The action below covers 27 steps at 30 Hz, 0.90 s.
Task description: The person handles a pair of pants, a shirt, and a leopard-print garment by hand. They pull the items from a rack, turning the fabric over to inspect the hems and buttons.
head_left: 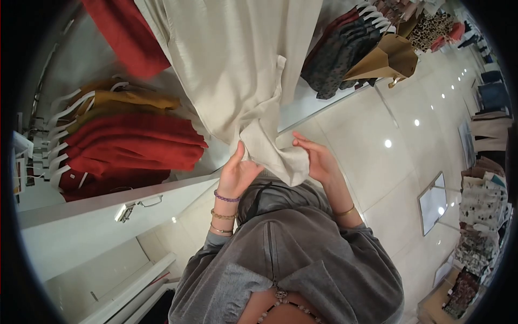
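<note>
Our grey top (324, 259) is nearest to the camera, and a beaded necklace (280, 294) hangs at its open collar. Before us, the beige garment (232, 65) comes down from the upper part of the view, and its lower end is twisted and folded between our two hands. Our left hand (237, 174) touches the left edge of this fold, with the thumb upward; the cloth covers part of the fingers, so we cannot tell how firmly they grasp. Our right hand (319, 161) is loosely curved against the other side, and its grip also we cannot tell. We wear bracelets (225, 198) on both wrists. To our left, red clothes (135, 140) hang beside mustard ones; to our right, beyond the fold, a brown bag (386, 59) is near dark patterned clothes (334, 54).
</note>
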Each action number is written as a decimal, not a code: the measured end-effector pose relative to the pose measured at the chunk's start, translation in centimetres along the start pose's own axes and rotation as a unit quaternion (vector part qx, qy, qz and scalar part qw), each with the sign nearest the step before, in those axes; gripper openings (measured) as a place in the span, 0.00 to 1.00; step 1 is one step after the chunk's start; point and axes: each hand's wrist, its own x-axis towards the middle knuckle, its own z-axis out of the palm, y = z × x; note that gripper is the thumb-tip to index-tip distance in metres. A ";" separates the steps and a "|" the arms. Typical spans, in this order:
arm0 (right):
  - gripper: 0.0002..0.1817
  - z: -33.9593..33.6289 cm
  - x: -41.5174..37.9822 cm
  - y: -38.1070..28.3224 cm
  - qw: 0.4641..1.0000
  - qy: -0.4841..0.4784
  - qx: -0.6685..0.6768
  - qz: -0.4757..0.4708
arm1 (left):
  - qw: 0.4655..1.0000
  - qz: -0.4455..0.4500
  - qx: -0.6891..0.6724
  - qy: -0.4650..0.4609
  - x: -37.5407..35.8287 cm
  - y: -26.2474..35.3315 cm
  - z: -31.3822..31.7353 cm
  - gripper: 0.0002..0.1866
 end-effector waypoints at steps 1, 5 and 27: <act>0.18 0.2 -0.1 -0.1 1.000 -0.004 0.009 -0.001 | 1.000 0.006 0.014 0.008 -0.2 -0.1 -0.2 0.29; 0.17 1.3 -0.5 -0.3 0.998 0.041 -0.039 0.027 | 0.996 0.001 -0.084 0.005 -0.8 -0.3 0.0 0.29; 0.11 0.7 -2.3 -0.7 0.990 -0.016 -0.113 -0.088 | 0.788 0.032 0.568 0.234 -0.3 -0.4 -2.5 0.26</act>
